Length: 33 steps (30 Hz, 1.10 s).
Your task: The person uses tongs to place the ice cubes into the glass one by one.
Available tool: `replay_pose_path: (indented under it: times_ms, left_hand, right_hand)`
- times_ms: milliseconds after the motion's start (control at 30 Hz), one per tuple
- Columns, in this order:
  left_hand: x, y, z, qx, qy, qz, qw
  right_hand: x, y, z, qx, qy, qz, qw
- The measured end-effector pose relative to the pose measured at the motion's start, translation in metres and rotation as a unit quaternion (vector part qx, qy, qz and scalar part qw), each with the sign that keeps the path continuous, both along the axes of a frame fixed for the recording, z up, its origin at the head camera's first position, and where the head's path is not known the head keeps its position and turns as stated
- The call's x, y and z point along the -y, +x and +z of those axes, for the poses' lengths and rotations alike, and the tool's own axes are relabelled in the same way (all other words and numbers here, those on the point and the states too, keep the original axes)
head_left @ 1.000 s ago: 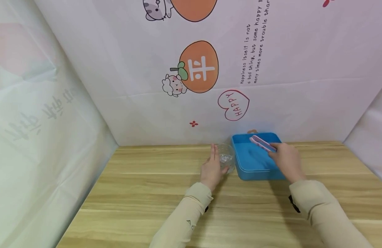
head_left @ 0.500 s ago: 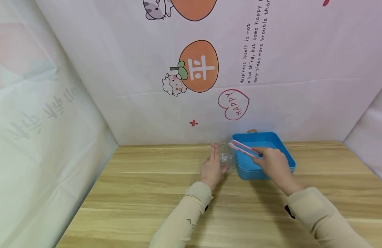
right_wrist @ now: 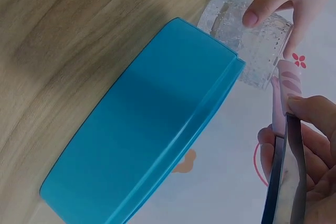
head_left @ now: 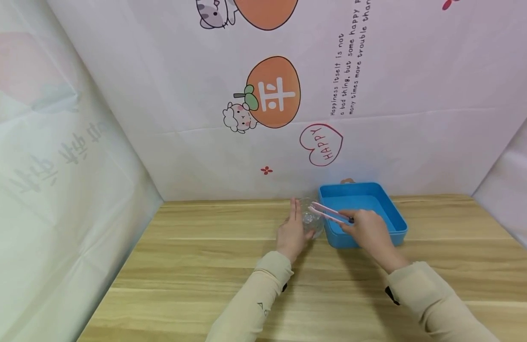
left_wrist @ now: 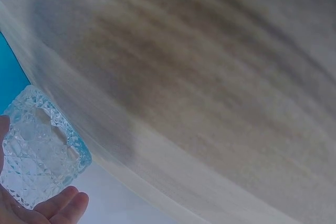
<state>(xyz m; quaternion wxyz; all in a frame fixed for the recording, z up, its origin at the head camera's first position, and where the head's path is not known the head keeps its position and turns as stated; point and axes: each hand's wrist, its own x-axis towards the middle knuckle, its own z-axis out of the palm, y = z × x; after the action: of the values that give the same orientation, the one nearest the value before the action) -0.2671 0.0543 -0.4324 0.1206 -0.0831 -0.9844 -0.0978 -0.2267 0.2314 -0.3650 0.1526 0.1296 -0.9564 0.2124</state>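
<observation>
A clear cut-glass cup (head_left: 310, 219) stands on the table against the left side of a blue box (head_left: 335, 240). My left hand (head_left: 290, 236) holds the cup from its left, the fingers along the far side and the thumb in front. In the left wrist view, faceted patterning covers the glass (left_wrist: 44, 148). My right hand (head_left: 369, 232) grips a pair of tongs (right_wrist: 287, 90) with pink tips and metal arms. Over the cup's mouth, the tong tips stand slightly apart, with nothing visible between them in the right wrist view.
The open blue box is shallow, with its back edge near the printed white wall sheet (head_left: 195, 156). Wood-grain table (head_left: 212, 266) extends in front and to both sides. White sheeting (head_left: 53, 213) also hangs at the left and right.
The right hand has carried the tongs leftward from above the blue box to the cup's mouth. The left hand and cup have stayed in place.
</observation>
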Motion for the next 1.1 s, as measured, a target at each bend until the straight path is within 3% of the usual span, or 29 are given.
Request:
replay_pose_path:
  times_ms: [667,1100]
  left_hand:
    - [0.0014,-0.0017,-0.0026,-0.018,0.002,-0.011,0.9998]
    - [0.0017,-0.0020,-0.0014,-0.007,-0.007,-0.009,0.9999]
  right_hand:
    - [-0.0004,-0.0026,0.0029,0.029,0.004,0.000,1.000]
    - [-0.0001,-0.0059,0.0049,0.051,0.011,0.001,0.999]
